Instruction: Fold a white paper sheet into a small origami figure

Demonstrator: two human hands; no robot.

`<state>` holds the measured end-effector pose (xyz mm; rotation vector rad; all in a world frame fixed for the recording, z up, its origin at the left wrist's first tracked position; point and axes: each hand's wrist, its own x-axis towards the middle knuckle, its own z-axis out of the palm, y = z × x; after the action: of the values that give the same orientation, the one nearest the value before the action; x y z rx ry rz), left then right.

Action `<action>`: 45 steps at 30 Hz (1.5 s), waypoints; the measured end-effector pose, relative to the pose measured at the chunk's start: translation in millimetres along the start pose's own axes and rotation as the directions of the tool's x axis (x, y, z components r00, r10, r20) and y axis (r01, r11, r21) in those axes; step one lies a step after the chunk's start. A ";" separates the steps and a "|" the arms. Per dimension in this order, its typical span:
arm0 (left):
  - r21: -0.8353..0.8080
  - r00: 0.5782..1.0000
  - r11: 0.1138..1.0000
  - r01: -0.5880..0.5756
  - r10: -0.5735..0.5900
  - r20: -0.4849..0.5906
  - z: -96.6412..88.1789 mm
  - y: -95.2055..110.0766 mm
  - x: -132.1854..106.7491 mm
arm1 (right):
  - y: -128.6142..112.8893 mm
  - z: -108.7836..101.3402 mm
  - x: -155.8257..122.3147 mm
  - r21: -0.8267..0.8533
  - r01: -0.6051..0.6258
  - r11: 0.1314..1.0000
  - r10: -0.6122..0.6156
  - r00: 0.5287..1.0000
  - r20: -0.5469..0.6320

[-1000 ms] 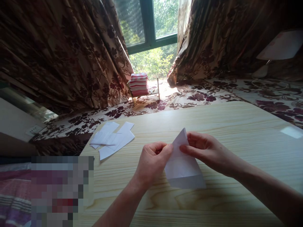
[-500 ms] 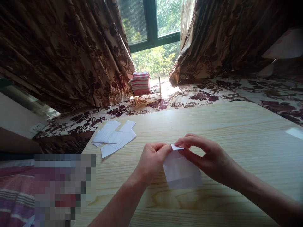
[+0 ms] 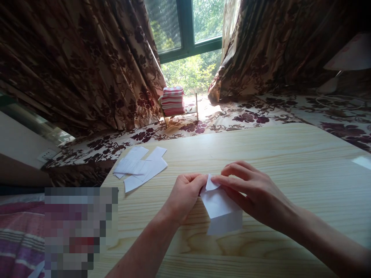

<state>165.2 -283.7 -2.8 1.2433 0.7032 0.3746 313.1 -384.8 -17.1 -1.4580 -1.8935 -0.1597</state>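
Note:
A small sheet of white paper (image 3: 222,204) is held between my two hands above the wooden table. A triangular flap is turned over at its top, and a crease crosses its lower part. My left hand (image 3: 187,195) pinches the paper's upper left edge between thumb and fingers. My right hand (image 3: 247,187) has its index finger on the flap and its thumb along the right edge, partly behind the sheet. The other right fingers are loosely bent above the paper.
Several white paper pieces (image 3: 142,168) overlap at the left of the wooden table (image 3: 278,158). Beyond the table, a small stand holds folded striped cloths (image 3: 172,101) on a floral-covered ledge (image 3: 145,135). A lamp (image 3: 349,58) stands at the far right.
The flap at the paper's top has turned more upright into a triangle. My right index finger has moved left onto it, and the lower crease shows more sharply.

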 end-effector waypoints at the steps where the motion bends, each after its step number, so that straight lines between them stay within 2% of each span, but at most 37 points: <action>1: 0.006 1.000 1.000 -0.005 0.005 0.000 0.1 0.5 -0.1 | 0.0 -0.3 0.0 -0.015 0.012 1.000 -0.012 1.000 0.003; 6: 0.044 0.999 0.998 -0.039 0.040 -0.015 0.5 1.7 0.5 | -1.1 -2.2 0.6 -0.090 0.053 0.995 -0.051 0.998 0.021; 15: -0.001 0.999 0.999 -0.032 0.032 0.005 -0.1 3.6 -0.2 | -5.1 -3.7 3.6 -0.152 0.092 0.984 -0.094 0.996 -0.006; 20: -0.009 0.995 0.998 -0.058 0.058 0.084 0.3 7.6 -1.1 | -5.0 -4.5 2.9 -0.103 0.057 0.993 -0.058 0.998 -0.006; 23: 0.038 0.997 0.998 -0.058 0.056 0.059 0.0 7.5 -0.6 | -3.5 -7.8 3.3 0.087 -0.115 0.990 0.117 0.993 -0.019; 25: 0.072 0.998 0.995 -0.065 0.063 0.028 0.3 7.3 -0.2 | -2.9 -10.8 5.0 0.231 -0.300 0.925 0.306 0.952 0.012; 27: 0.089 0.997 0.993 -0.076 0.075 0.016 1.0 7.3 0.2 | -2.9 -13.1 7.2 0.328 -0.455 0.828 0.443 0.889 0.114; 30: 0.074 0.996 0.993 -0.087 0.085 0.036 1.9 7.4 0.3 | -4.0 -13.7 10.0 0.382 -0.581 0.719 0.509 0.814 0.279; 32: 0.052 0.996 0.996 -0.077 0.074 0.054 2.1 7.3 -0.1 | -4.5 -12.8 10.7 0.390 -0.608 0.691 0.526 0.794 0.306; 39: -0.130 0.999 0.991 -0.035 0.038 0.020 8.8 5.3 -2.1 | -1.9 -7.2 8.9 0.431 -0.544 0.720 0.492 0.838 0.235; 45: -0.256 0.991 0.966 -0.041 0.006 -0.134 20.0 -6.9 0.3 | -1.3 -2.3 6.4 0.438 -0.462 0.771 0.433 0.885 0.173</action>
<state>178.1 -300.1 -6.3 0.9866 0.7281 0.5546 312.4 -381.4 -11.1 -1.5243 -1.4296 0.5460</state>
